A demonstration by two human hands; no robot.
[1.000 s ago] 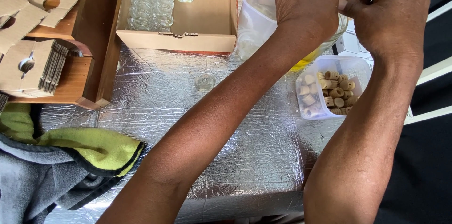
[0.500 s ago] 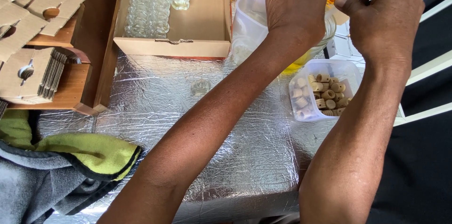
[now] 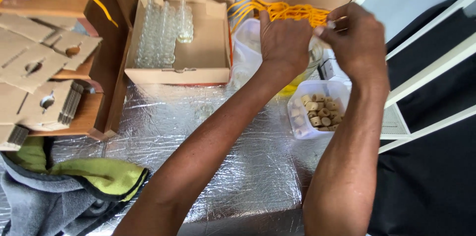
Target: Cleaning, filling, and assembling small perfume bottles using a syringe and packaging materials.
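Crinkled silver foil covers the worktop (image 3: 163,132), which runs from the near edge up to a row of boxes and tubs at the far side. Both arms reach across it to the far right. The left hand (image 3: 285,42) is curled with its back to the camera, its fingers bent down over a bundle of yellow cords (image 3: 277,10); it hides its own grip, so I cannot tell whether it grasps the cords or only rests on them. The right hand (image 3: 354,42) sits just beside it, touching it at the thumb side, with its fingertips pinched together on something small and pale at the end of the cords; what that is stays too blurred to tell.

Under the hands stands a clear round container with yellow at its base (image 3: 302,80), mostly hidden. Just near of it, a small translucent tub (image 3: 320,112) holds short cork stoppers (image 3: 322,112). To the left of the hands lies an open cardboard box (image 3: 198,67) with small clear glass bottles (image 3: 161,32) standing in its far left corner. Farther left, a wooden rack (image 3: 94,112) carries cut cardboard pieces (image 3: 34,67). At the near left lies a grey and green cloth (image 3: 74,186).
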